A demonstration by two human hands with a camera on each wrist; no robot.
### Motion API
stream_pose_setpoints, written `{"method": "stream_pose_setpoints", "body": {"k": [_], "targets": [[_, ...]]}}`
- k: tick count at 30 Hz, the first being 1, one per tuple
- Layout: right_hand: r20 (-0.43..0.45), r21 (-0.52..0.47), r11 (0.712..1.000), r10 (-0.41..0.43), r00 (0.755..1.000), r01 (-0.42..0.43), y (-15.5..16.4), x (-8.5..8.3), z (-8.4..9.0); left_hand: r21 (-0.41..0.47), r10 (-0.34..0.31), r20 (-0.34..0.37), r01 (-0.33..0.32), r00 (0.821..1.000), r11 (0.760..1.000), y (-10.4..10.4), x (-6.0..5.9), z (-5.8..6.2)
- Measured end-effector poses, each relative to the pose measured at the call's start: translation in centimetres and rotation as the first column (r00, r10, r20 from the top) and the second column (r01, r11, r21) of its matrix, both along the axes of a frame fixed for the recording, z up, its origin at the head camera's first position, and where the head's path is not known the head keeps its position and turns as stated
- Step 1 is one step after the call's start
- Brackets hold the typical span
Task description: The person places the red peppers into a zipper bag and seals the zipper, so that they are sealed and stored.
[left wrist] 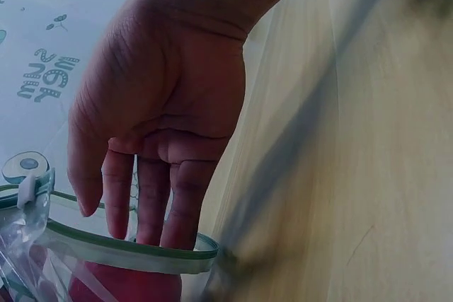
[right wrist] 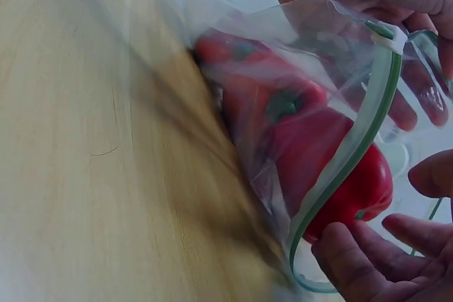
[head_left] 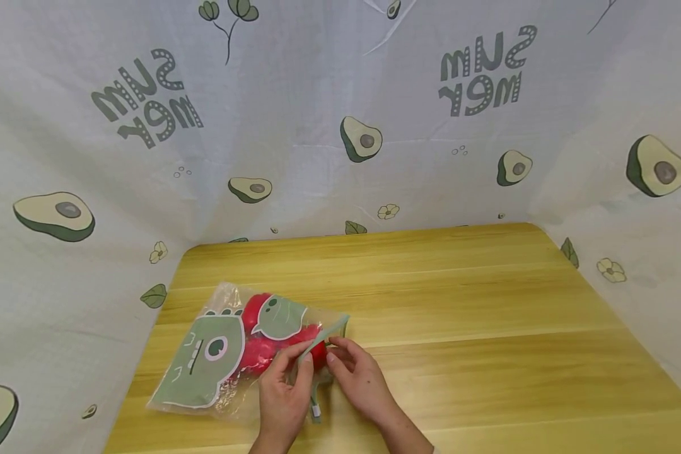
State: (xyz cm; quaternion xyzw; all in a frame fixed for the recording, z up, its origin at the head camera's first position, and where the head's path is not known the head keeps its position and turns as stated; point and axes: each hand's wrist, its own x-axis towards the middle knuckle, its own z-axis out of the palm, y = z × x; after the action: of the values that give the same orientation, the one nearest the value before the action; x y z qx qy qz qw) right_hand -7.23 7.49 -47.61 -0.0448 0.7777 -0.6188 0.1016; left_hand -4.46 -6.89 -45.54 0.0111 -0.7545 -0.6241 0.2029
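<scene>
A clear zip bag [head_left: 201, 366] with green cartoon monster prints lies on the table, its green-edged mouth [right wrist: 338, 169] turned toward the hands. Through the plastic show red bell peppers [head_left: 259, 356]; one bell pepper [right wrist: 354, 185] sits right at the mouth. My left hand [head_left: 284, 394] pinches the bag's edge between thumb and forefinger. On the other side of the mouth, my right hand [head_left: 365, 380] touches the end of that pepper with its fingertips [right wrist: 333, 238], thumb held apart. The white zip slider [head_left: 316, 410] hangs below the left hand.
Beneath everything is a wood-grain table [head_left: 459, 328]. A white cloth [head_left: 306, 126] with avocado and lettering prints hangs behind the table and along both sides.
</scene>
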Motion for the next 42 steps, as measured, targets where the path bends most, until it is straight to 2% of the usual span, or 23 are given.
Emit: {"method": "stream_pose_setpoints", "body": {"k": [9, 18, 24, 28, 32, 35, 38, 40, 42], "targets": [[0.032, -0.026, 0.994, 0.109, 0.994, -0.108, -0.1, -0.2, 0.0, -0.006, -0.006, 0.001, 0.006, 1.0, 1.0, -0.1, 0.0, -0.2], [0.037, 0.026, 0.997, 0.07, 0.997, -0.071, 0.6, 0.2, 0.1, -0.002, -0.046, 0.018, 0.046, 0.999, 0.999, -0.1, 0.0, -0.4], [0.024, 0.024, 0.999, 0.047, 0.999, -0.047, 1.8, 0.5, 0.3, 0.009, -0.056, -0.015, 0.056, 0.998, 0.998, -0.1, 0.1, -0.5], [0.02, 0.009, 1.0, 0.01, 1.0, -0.01, 2.6, 0.8, 0.7, -0.004, -0.057, -0.012, 0.057, 0.998, 0.998, 0.0, 0.0, -0.6], [0.039, -0.017, 1.0, -0.003, 0.999, 0.003, 3.2, 1.0, 1.2, -0.025, -0.07, 0.038, 0.071, 0.997, 0.997, 0.0, 0.0, -0.7], [0.08, -0.027, 0.998, 0.052, 0.995, -0.05, 3.7, 1.2, 1.5, -0.033, -0.091, 0.085, 0.094, 0.992, 0.995, 0.0, -0.1, -0.7], [0.159, -0.031, 0.989, 0.149, 0.976, -0.146, 4.0, 1.5, 1.5, -0.055, -0.097, 0.145, 0.106, 0.985, 0.993, 0.0, -0.2, -0.7], [0.227, -0.06, 0.974, 0.227, 0.947, -0.219, 4.1, 1.9, 1.3, -0.064, -0.101, 0.144, 0.111, 0.984, 0.992, 0.0, -0.2, -0.7], [0.302, -0.104, 0.957, 0.291, 0.908, -0.272, 4.0, 2.2, 1.0, -0.092, -0.098, 0.135, 0.111, 0.986, 0.99, 0.0, -0.3, -0.8]]}}
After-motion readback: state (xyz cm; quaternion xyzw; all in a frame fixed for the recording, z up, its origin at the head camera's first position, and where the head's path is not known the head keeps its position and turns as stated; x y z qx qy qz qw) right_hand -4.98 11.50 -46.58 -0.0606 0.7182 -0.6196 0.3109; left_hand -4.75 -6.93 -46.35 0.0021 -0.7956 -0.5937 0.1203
